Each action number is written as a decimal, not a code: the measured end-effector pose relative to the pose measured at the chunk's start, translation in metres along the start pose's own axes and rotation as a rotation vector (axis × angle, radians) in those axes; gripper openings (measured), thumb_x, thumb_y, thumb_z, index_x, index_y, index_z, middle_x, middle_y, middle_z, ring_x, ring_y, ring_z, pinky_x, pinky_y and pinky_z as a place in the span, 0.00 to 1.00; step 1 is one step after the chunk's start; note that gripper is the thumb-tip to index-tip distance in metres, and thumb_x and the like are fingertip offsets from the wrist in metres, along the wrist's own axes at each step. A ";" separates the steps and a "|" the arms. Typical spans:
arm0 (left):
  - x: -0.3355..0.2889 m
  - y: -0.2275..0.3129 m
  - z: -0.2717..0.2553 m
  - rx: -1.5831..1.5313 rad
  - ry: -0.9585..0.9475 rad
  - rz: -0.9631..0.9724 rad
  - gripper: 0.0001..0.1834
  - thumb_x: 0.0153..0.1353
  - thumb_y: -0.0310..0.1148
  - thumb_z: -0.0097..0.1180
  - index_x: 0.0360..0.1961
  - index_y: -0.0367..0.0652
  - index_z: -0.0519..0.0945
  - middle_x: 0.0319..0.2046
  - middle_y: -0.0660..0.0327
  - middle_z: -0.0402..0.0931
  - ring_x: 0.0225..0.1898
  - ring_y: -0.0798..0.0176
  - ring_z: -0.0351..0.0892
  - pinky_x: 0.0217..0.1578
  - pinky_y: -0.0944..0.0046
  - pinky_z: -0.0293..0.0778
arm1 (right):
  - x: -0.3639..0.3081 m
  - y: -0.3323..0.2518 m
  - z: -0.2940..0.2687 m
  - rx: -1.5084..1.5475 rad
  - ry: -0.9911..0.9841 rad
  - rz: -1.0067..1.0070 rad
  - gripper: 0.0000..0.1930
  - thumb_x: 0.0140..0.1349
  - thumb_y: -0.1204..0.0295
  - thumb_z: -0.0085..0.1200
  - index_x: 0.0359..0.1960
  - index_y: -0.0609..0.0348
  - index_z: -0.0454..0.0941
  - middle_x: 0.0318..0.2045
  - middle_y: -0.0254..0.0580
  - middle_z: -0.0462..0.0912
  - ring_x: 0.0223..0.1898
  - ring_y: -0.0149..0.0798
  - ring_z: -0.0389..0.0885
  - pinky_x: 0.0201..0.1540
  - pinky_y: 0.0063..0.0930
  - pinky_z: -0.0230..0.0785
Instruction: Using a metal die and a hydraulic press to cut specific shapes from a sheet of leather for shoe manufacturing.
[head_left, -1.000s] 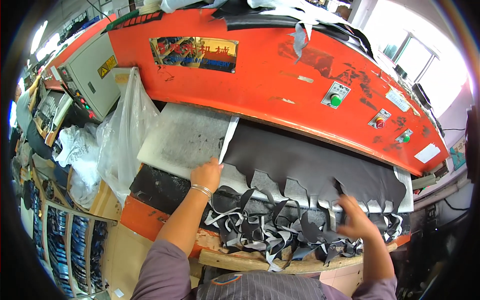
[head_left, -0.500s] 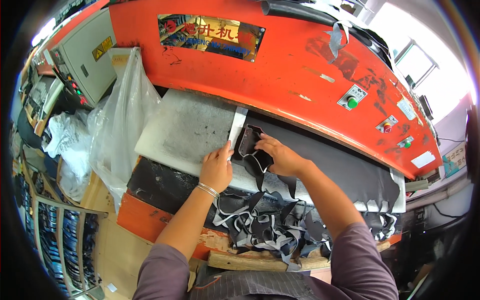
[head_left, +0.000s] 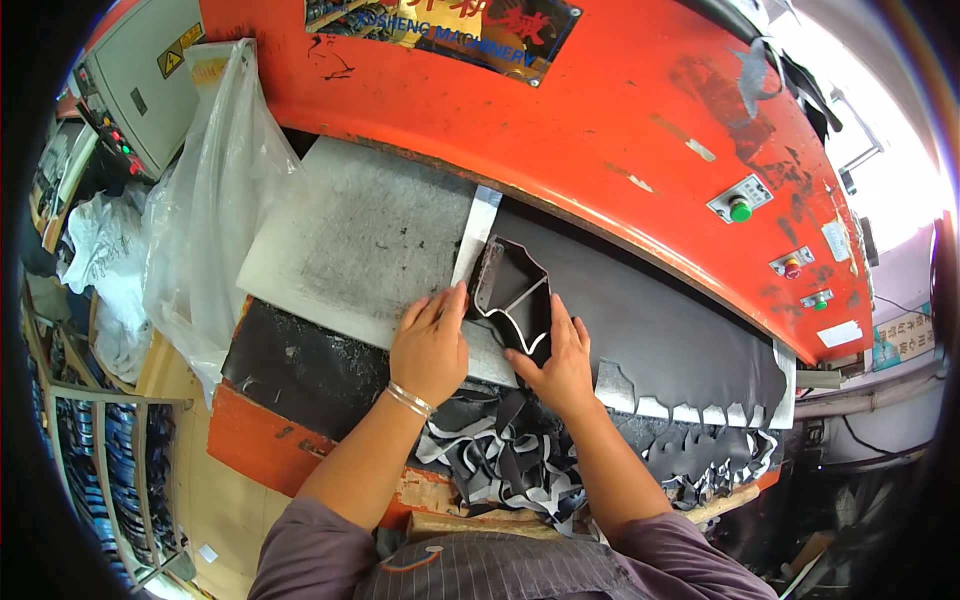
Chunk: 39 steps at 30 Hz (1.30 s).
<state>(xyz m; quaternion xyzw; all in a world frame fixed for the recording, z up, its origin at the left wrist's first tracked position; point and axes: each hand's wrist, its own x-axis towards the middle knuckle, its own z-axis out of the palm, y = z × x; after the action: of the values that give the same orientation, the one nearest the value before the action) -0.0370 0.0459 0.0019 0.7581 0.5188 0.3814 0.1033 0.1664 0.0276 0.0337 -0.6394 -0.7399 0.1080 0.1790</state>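
A steel-walled cutting die with a thin crossbar stands on the left end of a dark leather sheet. My right hand grips the die at its lower right, fingers along its outer wall and thumb at its near corner. At the die's left side rests my left hand, its fingers stretched out over the pale cutting board and the fingertips close to the die's wall. Whether they touch the wall, I cannot tell. Beneath the die runs a light strip along the leather's left edge.
Behind the board rises an orange press with a green button and a red button. Leather scraps heap along the near edge. Clear plastic sheeting hangs at left, beside a grey cabinet.
My right hand has shifted from the die's upper right to its lower right corner. My left hand stays beside the die's left wall. The whole view has tilted and moved slightly.
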 end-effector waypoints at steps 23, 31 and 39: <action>0.083 -0.041 0.012 -0.028 -0.341 -0.077 0.37 0.54 0.23 0.44 0.68 0.40 0.54 0.59 0.61 0.72 0.63 0.60 0.63 0.60 0.55 0.53 | -0.003 -0.001 0.011 -0.086 0.077 0.016 0.50 0.51 0.53 0.63 0.67 0.69 0.50 0.61 0.57 0.69 0.65 0.49 0.64 0.68 0.47 0.45; 0.091 -0.037 0.009 0.053 -0.359 -0.037 0.38 0.55 0.22 0.44 0.69 0.41 0.52 0.61 0.65 0.70 0.67 0.62 0.59 0.61 0.56 0.52 | -0.001 0.001 0.007 0.007 0.148 0.030 0.56 0.47 0.54 0.66 0.68 0.73 0.42 0.57 0.53 0.75 0.64 0.46 0.66 0.68 0.48 0.45; 0.090 -0.040 0.005 0.045 -0.368 0.000 0.37 0.54 0.22 0.44 0.68 0.40 0.52 0.61 0.65 0.70 0.66 0.63 0.59 0.59 0.56 0.52 | -0.002 -0.003 0.009 -0.117 0.174 -0.007 0.46 0.47 0.54 0.64 0.63 0.73 0.59 0.56 0.59 0.73 0.60 0.49 0.71 0.67 0.48 0.48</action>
<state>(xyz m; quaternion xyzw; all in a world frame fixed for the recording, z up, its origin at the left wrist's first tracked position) -0.0468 0.1431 0.0187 0.8171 0.4996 0.2246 0.1798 0.1606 0.0258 0.0260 -0.6531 -0.7289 0.0082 0.2051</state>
